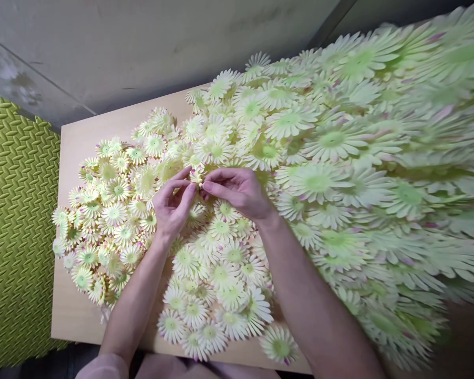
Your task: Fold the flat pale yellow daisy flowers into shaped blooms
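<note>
Between the fingertips of both hands is a small artificial flower head (196, 177), pale yellow with pink-tipped petals. My left hand (174, 202) pinches it from the left, thumb and fingers closed. From the right, my right hand (237, 190) holds it in a pinch too, its fingertips meeting the left ones. Just what the fingertips do beneath the petals is hidden. Loose flower heads surround both hands: a heap of small, curled ones (116, 213) on the left, and flatter, pale green-white ones (221, 273) below the hands.
A large pile of flat petal pieces (332, 139) covers the right side of the wooden table (77, 316). Along the back runs a grey wall (161, 47). A green textured foam mat (19, 221) stands at the left edge. One flower head (279, 345) lies near the front edge.
</note>
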Motion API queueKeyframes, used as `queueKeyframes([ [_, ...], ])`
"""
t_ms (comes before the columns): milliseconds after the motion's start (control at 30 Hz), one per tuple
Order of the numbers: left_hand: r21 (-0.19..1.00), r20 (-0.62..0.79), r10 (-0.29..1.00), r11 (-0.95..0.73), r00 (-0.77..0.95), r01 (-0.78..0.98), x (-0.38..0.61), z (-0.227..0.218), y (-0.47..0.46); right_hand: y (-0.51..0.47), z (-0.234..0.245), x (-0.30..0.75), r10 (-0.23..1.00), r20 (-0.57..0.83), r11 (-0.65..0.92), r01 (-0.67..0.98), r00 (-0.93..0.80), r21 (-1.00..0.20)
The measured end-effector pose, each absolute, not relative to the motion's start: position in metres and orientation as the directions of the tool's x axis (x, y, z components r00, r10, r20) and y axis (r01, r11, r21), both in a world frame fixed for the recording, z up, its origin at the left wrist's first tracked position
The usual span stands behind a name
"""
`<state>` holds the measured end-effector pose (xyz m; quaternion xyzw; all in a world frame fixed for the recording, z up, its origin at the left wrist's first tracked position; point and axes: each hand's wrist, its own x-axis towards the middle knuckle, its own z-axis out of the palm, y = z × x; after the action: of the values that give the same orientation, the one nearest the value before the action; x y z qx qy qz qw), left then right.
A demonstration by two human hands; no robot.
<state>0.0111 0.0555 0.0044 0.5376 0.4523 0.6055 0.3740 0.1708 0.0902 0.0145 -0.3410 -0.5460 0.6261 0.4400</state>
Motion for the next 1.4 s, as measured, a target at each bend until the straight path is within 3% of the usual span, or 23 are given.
queueKeyframes([
  [833, 0.925, 0.376, 0.918, -0.364, -0.125, 0.112, 0.0103, 0.0012, 0.0557, 0.0902, 0.0115, 0.1721, 0.914, 0.107, 0.024, -0.211, -0.391, -0.977],
  [1400, 0.903, 0.426, 0.895, -0.411, -0.131, 0.127, 0.0103, -0.0003, 0.0569, 0.0896, 0.013, 0.1702, 0.93, 0.065, -0.012, -0.208, -0.362, -0.978],
])
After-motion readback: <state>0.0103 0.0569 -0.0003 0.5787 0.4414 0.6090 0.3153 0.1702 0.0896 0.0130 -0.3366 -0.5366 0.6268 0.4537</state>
